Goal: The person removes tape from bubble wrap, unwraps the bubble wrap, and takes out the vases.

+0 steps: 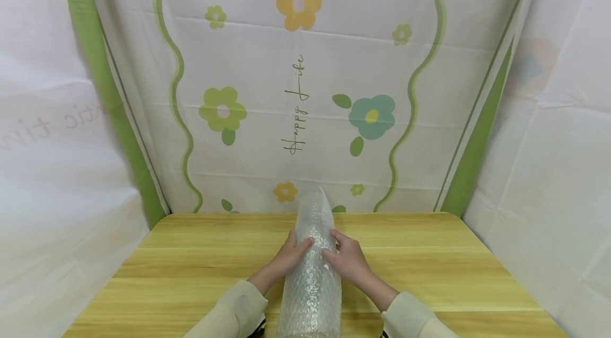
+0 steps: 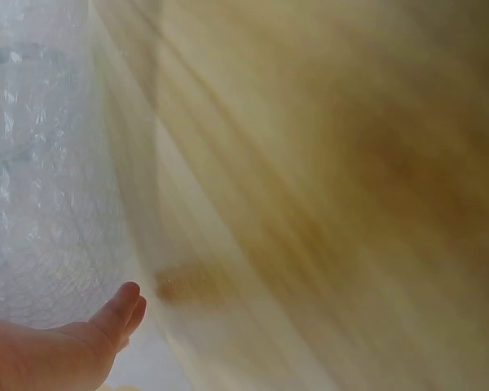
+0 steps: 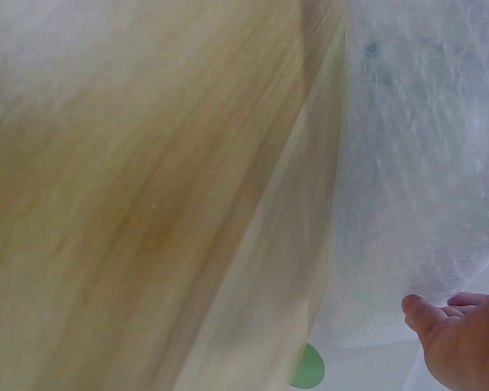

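Observation:
A long, clear bubble wrap bundle (image 1: 311, 295) lies lengthwise along the middle of the table, broad at the near end and narrowing to a loose pointed flap at the back. From its left side my left hand (image 1: 289, 256) grips it, thumb on top. My right hand (image 1: 348, 260) holds the opposite side at about the same height, its thumb also on the upper face. Both wrist views show the bubble wrap close up, with the left hand (image 2: 61, 346) and right hand (image 3: 464, 338) against its sides. What lies inside the wrap cannot be made out.
The wood-grain table (image 1: 200, 269) extends to both sides of the bundle. Behind it hangs a white flowered cloth (image 1: 258, 163), which the bundle's far tip overlaps in view. Pale cloth walls (image 1: 62, 195) stand at left and right.

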Action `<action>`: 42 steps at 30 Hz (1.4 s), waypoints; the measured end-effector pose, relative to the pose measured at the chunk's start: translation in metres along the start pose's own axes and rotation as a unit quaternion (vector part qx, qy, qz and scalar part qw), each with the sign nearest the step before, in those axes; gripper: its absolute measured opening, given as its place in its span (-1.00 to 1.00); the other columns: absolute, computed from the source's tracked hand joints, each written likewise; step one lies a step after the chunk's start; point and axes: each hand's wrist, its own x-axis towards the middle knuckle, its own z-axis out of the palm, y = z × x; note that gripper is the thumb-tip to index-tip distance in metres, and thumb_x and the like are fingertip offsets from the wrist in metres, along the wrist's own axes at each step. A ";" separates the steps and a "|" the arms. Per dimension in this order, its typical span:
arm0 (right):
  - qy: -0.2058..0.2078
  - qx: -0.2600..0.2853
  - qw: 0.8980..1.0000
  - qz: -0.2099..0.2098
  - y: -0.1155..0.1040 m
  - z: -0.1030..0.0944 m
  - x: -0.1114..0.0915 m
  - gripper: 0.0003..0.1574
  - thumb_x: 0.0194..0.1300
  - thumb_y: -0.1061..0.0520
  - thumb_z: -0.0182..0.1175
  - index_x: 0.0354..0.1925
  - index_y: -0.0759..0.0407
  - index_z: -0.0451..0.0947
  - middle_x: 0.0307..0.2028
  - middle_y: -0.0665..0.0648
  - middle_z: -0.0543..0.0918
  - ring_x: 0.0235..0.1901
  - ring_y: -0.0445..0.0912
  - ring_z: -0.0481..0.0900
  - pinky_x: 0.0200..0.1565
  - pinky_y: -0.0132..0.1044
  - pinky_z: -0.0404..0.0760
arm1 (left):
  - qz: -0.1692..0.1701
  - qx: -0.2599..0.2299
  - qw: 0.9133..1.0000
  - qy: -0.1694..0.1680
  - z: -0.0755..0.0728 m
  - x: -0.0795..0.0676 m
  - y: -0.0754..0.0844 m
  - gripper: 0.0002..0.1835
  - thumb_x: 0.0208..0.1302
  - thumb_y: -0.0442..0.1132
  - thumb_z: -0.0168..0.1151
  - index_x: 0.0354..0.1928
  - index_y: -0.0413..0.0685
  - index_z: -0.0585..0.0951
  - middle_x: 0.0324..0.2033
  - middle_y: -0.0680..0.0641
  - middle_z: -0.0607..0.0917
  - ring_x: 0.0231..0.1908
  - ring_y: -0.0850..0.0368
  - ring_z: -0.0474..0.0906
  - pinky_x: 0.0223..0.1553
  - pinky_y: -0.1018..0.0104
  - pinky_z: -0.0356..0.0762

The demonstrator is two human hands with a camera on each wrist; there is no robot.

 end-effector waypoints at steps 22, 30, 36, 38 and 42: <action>0.009 0.041 0.999 0.007 0.007 0.001 0.002 -0.28 0.14 0.22 0.19 0.23 0.55 0.35 0.23 0.43 0.41 0.09 0.32 0.50 -0.06 -0.10 0.60 | -0.013 0.007 1.000 0.002 0.000 -0.001 0.004 -0.11 0.40 0.13 0.06 0.48 -0.24 -0.09 0.21 -0.38 0.34 0.04 -0.25 0.47 -0.07 -0.23 0.52; 0.014 0.111 0.993 0.025 0.010 -0.002 0.002 -0.30 0.18 0.23 0.22 0.24 0.53 0.35 0.26 0.39 0.40 0.16 0.26 0.45 -0.03 -0.22 0.59 | -0.018 0.012 1.000 0.000 0.000 -0.001 0.006 -0.10 0.42 0.16 0.01 0.49 -0.24 -0.14 0.27 -0.41 0.29 0.10 -0.29 0.42 0.00 -0.29 0.45; 0.003 0.145 0.989 0.031 0.007 -0.004 0.000 -0.28 0.23 0.21 0.23 0.26 0.55 0.31 0.28 0.42 0.34 0.12 0.27 0.48 -0.09 -0.22 0.62 | -0.012 0.006 1.000 -0.001 -0.001 -0.001 0.006 -0.12 0.42 0.14 0.02 0.49 -0.23 -0.11 0.19 -0.37 0.37 0.03 -0.24 0.48 -0.07 -0.25 0.50; 0.001 0.149 0.988 0.033 0.007 -0.004 -0.001 -0.28 0.24 0.21 0.24 0.26 0.56 0.30 0.29 0.43 0.33 0.13 0.28 0.48 -0.07 -0.21 0.61 | -0.012 0.006 1.000 -0.002 -0.001 0.000 0.005 -0.12 0.42 0.14 0.02 0.49 -0.23 -0.12 0.20 -0.37 0.36 0.04 -0.25 0.48 -0.06 -0.25 0.50; 0.004 0.148 0.988 0.041 0.005 -0.004 -0.003 -0.28 0.25 0.20 0.26 0.26 0.55 0.31 0.29 0.42 0.33 0.17 0.28 0.43 -0.02 -0.20 0.58 | -0.013 0.007 1.000 -0.003 -0.001 -0.001 0.003 -0.09 0.41 0.15 0.03 0.49 -0.23 -0.15 0.24 -0.41 0.31 0.07 -0.29 0.45 -0.03 -0.27 0.47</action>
